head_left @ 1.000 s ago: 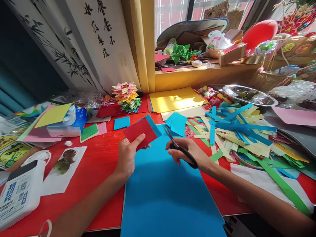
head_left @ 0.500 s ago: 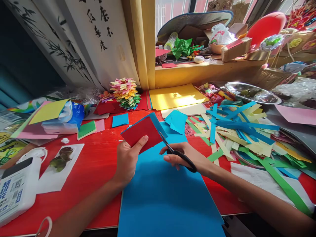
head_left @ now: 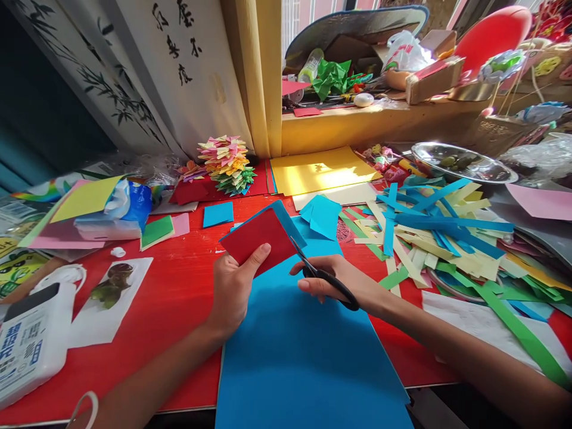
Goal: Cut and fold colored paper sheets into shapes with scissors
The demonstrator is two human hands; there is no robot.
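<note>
My left hand [head_left: 235, 286] pinches a red paper square [head_left: 259, 238] together with blue paper [head_left: 288, 221] behind it, thumb on the red face. Blue shows along the top and right edges of the red piece. In my right hand [head_left: 333, 274] is a pair of scissors with black handles [head_left: 337, 287]; its blades lie at the right edge of the blue paper. Below both hands a large blue sheet [head_left: 308, 357] spreads over the red table. Blue paper squares [head_left: 322, 217] rest at the far end of that sheet, and another blue square [head_left: 218, 214] lies to the left.
Cut paper strips [head_left: 429, 232] pile up on the right, near a metal bowl [head_left: 465, 161]. A folded-paper model [head_left: 227, 164] stands at the back beside yellow sheets [head_left: 322, 170]. Leftward are a tissue pack [head_left: 127, 208], a white plastic box [head_left: 38, 339] and a napkin [head_left: 111, 298].
The view has shifted slightly, so the surroundings sit a little differently. Both hands, the paper and the scissors keep nearly the same pose.
</note>
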